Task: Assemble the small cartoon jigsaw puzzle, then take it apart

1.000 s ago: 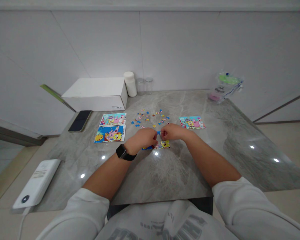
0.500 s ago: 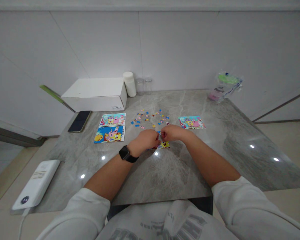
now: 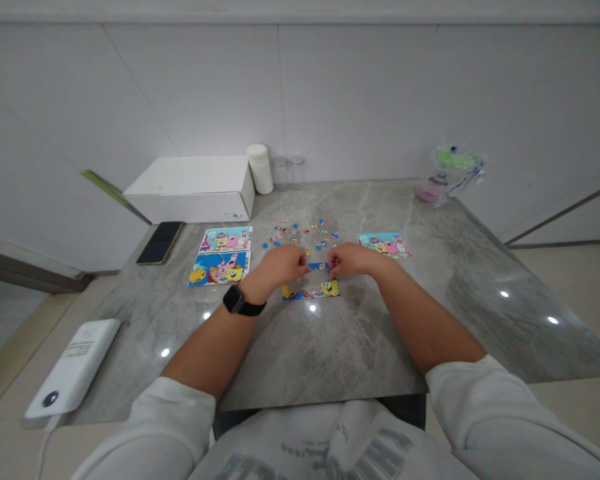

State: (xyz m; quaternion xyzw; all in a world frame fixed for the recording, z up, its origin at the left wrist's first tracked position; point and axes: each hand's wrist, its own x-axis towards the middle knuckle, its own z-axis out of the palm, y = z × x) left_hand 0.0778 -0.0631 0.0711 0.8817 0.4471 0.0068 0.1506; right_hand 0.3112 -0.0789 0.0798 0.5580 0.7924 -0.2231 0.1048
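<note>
A partly assembled cartoon jigsaw puzzle (image 3: 311, 293) lies flat on the grey marbled table, its border pieces joined around a bare middle. At its upper left corner, my left hand (image 3: 286, 265), with a black watch on the wrist, has thumb and fingers pinched together; what is between them is hidden. My right hand (image 3: 351, 259) bends its closed fingers down over the puzzle's upper right edge, on a blue puzzle piece (image 3: 329, 270) partly covered by the fingertips. Just beyond both hands are scattered loose puzzle pieces (image 3: 325, 235).
Two picture cards (image 3: 220, 270) lie at the left, another card (image 3: 384, 245) at the right. A phone (image 3: 160, 243), white box (image 3: 190, 190), white bottle (image 3: 260, 170) and clear jars (image 3: 289, 175) stand farther back. A plastic bag (image 3: 450, 175) sits back right, a white power bank (image 3: 74, 368) front left.
My left hand has moved left and slightly away from me, uncovering the puzzle's lower row and part of its top edge. My right hand has shifted slightly right.
</note>
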